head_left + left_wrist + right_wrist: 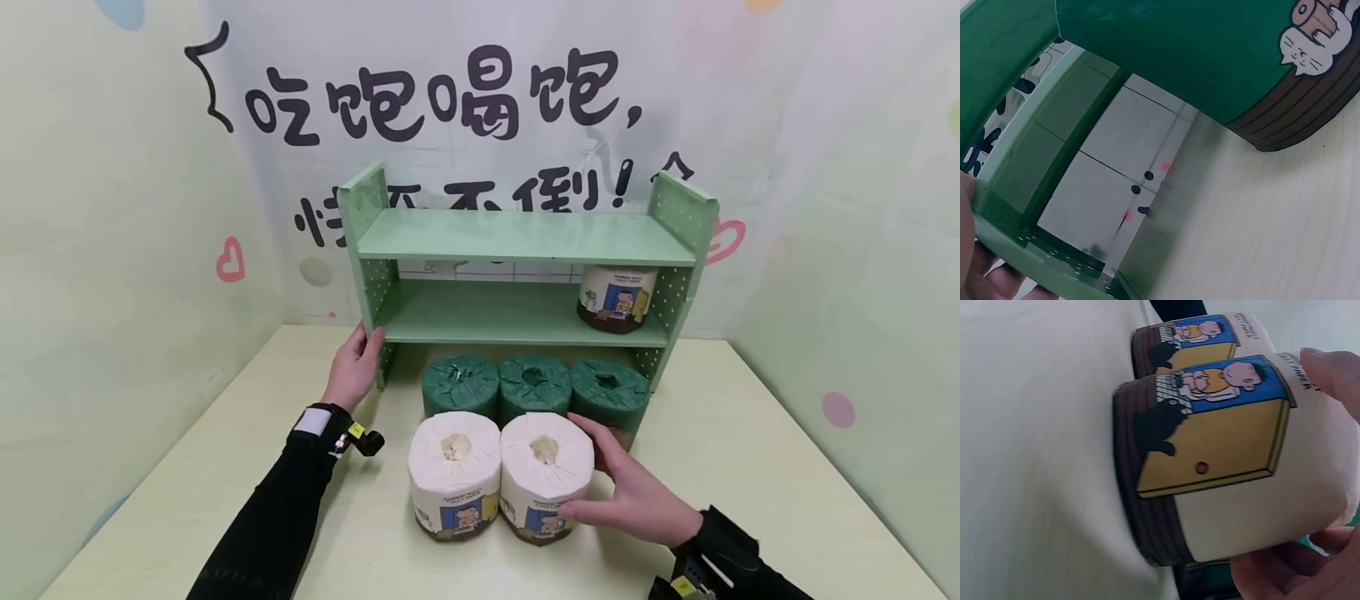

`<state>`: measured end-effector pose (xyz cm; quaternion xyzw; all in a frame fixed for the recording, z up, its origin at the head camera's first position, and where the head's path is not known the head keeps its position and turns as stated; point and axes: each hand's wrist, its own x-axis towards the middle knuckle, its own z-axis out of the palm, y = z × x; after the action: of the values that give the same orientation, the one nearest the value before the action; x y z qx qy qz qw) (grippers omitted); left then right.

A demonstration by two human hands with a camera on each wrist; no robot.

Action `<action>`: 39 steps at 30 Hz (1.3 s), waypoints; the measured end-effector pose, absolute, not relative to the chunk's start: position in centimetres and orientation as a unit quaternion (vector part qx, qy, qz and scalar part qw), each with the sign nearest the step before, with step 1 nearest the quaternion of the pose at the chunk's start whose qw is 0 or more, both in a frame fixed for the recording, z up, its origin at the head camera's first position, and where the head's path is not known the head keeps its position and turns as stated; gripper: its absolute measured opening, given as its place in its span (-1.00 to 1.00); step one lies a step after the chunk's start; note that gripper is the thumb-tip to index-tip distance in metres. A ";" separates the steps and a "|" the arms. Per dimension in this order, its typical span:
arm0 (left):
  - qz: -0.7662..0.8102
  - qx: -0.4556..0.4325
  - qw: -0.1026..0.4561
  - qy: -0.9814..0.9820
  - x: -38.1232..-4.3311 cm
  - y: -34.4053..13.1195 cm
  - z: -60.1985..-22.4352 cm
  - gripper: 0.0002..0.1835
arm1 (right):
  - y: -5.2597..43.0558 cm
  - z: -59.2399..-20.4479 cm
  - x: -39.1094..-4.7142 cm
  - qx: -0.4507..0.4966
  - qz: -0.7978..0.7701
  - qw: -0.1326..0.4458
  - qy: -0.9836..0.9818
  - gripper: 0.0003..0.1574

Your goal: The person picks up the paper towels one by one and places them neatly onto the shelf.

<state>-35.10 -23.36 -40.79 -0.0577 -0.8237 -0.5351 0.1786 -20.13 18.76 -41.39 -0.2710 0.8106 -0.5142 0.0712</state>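
Observation:
My left hand grips the left side panel of a pale green two-tier shelf, thumb at its front edge. In the left wrist view, fingers wrap round the green panel. My right hand holds the right-hand one of two white-wrapped toilet rolls, thumb on the near side and fingers behind. Its printed cartoon label shows in the right wrist view. The other white toilet roll stands upright right beside it, on the left.
Three green-wrapped toilet rolls stand in a row behind the white ones, at the shelf's foot. Another white toilet roll sits at the right end of the middle board. A printed cloth backdrop surrounds the light wooden table.

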 end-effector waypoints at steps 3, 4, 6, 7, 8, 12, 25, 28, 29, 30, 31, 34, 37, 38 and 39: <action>-0.533 -0.058 0.184 -0.824 -35.2 -23.5 -40.9 -0.39 | 18.5 -41.9 -20.2 -0.266 -0.526 0.082 0.804 0.31; -0.533 -0.058 0.186 -0.824 -35.3 -23.5 -40.9 -0.40 | 18.4 -42.0 -20.2 -0.265 -0.528 0.086 0.802 0.33; -0.534 -0.059 0.188 -0.822 -35.3 -23.5 -41.0 -0.41 | 18.2 -42.3 -20.1 -0.261 -0.532 0.092 0.800 0.35; -0.534 -0.059 0.189 -0.822 -35.4 -23.5 -41.0 -0.41 | 18.2 -42.3 -20.1 -0.259 -0.532 0.093 0.801 0.36; -0.534 -0.060 0.190 -0.822 -35.4 -23.4 -41.0 -0.41 | 18.1 -42.4 -20.1 -0.258 -0.531 0.095 0.801 0.37; -0.535 -0.065 0.191 -0.820 -35.2 -23.5 -41.0 -0.43 | 17.9 -42.6 -20.0 -0.254 -0.526 0.090 0.807 0.38; -0.532 -0.063 0.198 -0.821 -35.3 -23.6 -41.1 -0.45 | 17.7 -42.7 -19.8 -0.251 -0.550 0.093 0.791 0.34; -0.531 -0.062 0.199 -0.822 -35.3 -23.5 -41.1 -0.45 | 17.7 -42.8 -19.9 -0.256 -0.553 0.099 0.786 0.36; -0.531 -0.062 0.198 -0.822 -35.3 -23.5 -41.1 -0.45 | 17.7 -42.8 -19.9 -0.257 -0.553 0.101 0.786 0.37; -0.530 -0.062 0.198 -0.822 -35.4 -23.5 -41.1 -0.45 | 17.7 -42.8 -19.9 -0.258 -0.554 0.103 0.785 0.37; -0.531 -0.062 0.198 -0.821 -35.4 -23.5 -41.1 -0.45 | 17.8 -42.9 -20.0 -0.258 -0.555 0.105 0.784 0.37; -0.531 -0.062 0.199 -0.821 -35.4 -23.5 -41.1 -0.45 | 17.8 -42.9 -20.0 -0.260 -0.555 0.104 0.783 0.35; -0.533 -0.065 0.197 -0.820 -35.4 -23.4 -41.1 -0.45 | 17.8 -42.9 -19.9 -0.263 -0.558 0.099 0.781 0.33; -0.533 -0.066 0.196 -0.821 -35.4 -23.4 -41.0 -0.44 | 17.8 -42.9 -19.9 -0.264 -0.560 0.096 0.779 0.32; -0.533 -0.067 0.195 -0.821 -35.4 -23.4 -41.1 -0.44 | 17.8 -43.0 -19.9 -0.266 -0.562 0.093 0.777 0.31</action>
<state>-35.37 -23.42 -41.06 -0.0667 -0.8207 -0.5330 0.1945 -19.86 17.76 -42.96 -0.2662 0.7775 -0.5621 0.0931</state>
